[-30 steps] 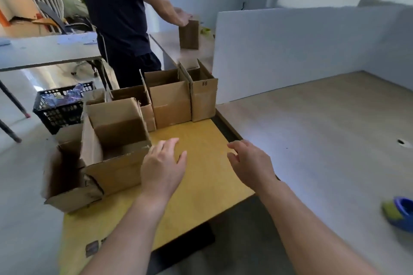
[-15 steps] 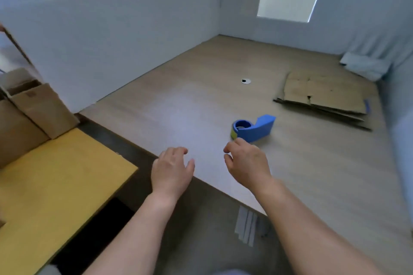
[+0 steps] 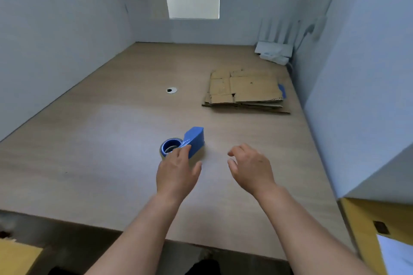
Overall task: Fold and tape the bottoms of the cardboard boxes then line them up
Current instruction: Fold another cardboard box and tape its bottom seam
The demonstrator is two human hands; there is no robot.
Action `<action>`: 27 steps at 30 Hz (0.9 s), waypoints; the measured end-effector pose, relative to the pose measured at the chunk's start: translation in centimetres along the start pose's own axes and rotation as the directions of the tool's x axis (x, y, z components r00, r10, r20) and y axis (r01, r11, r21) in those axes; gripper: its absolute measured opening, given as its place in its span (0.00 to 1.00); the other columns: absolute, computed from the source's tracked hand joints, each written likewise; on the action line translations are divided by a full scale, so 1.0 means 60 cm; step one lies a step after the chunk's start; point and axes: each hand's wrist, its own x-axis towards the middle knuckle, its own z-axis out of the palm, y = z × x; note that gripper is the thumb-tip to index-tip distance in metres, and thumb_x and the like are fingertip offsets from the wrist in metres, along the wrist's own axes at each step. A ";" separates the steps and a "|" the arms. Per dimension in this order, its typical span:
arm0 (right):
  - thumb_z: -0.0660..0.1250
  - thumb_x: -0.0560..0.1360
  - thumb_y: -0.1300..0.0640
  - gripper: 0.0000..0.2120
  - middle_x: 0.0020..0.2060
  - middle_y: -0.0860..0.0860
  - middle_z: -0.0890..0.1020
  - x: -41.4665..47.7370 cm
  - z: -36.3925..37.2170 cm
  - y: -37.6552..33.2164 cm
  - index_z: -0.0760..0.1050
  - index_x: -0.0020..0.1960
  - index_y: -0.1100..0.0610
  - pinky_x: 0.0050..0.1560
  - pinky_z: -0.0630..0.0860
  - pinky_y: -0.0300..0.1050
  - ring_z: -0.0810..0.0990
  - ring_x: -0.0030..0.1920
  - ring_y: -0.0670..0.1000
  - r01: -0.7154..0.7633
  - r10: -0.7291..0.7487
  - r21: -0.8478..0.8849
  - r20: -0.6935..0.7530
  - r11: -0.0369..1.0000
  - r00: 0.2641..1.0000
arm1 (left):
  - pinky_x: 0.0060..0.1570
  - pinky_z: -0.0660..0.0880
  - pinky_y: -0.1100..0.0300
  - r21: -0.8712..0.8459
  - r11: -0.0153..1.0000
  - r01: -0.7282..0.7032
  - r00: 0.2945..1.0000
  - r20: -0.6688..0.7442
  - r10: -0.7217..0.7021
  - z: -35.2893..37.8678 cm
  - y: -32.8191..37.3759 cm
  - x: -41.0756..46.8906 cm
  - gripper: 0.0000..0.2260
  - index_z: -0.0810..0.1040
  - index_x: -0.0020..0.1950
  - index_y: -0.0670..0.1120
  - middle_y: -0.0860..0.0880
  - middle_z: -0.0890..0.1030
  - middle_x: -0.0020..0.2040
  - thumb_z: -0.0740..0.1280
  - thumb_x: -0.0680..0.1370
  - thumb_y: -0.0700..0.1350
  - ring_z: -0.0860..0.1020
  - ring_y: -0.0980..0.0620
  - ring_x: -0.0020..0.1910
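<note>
Nothing is being gripped: the left hand (image 3: 176,173) is being held, fingers relaxed, over the dispenser (image 3: 194,139); the right hand (image 3: 251,168) is being held loosely curled nearby.

L fingers (image 3: 182,153) hide dispenser (image 3: 194,138) partly.
</note>
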 end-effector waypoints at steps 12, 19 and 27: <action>0.57 0.79 0.51 0.20 0.65 0.52 0.70 0.198 0.015 0.166 0.65 0.70 0.53 0.58 0.67 0.43 0.69 0.64 0.53 -0.325 0.361 -0.170 0.255 0.930 0.897 | 0.69 0.61 0.55 0.006 0.983 -0.183 0.966 0.186 0.179 0.042 0.086 0.314 0.35 0.45 0.78 0.47 0.49 0.53 0.78 0.59 0.79 0.59 0.57 0.48 0.74; 0.59 0.79 0.47 0.31 0.72 0.54 0.61 0.304 0.048 0.268 0.52 0.76 0.56 0.68 0.62 0.46 0.60 0.71 0.53 -0.497 0.518 -0.147 0.241 0.855 0.821 | 0.70 0.59 0.54 0.031 0.974 -0.224 0.942 0.264 0.208 0.116 0.136 0.458 0.38 0.42 0.78 0.47 0.45 0.48 0.79 0.60 0.78 0.60 0.54 0.46 0.76; 0.64 0.76 0.43 0.43 0.76 0.56 0.52 0.401 0.087 0.393 0.41 0.77 0.55 0.74 0.54 0.53 0.53 0.75 0.58 -0.646 0.665 -0.159 0.200 0.746 0.719 | 0.73 0.55 0.51 0.110 0.989 -0.100 0.956 0.286 0.065 0.218 0.153 0.571 0.40 0.45 0.78 0.48 0.41 0.48 0.78 0.63 0.76 0.62 0.51 0.42 0.76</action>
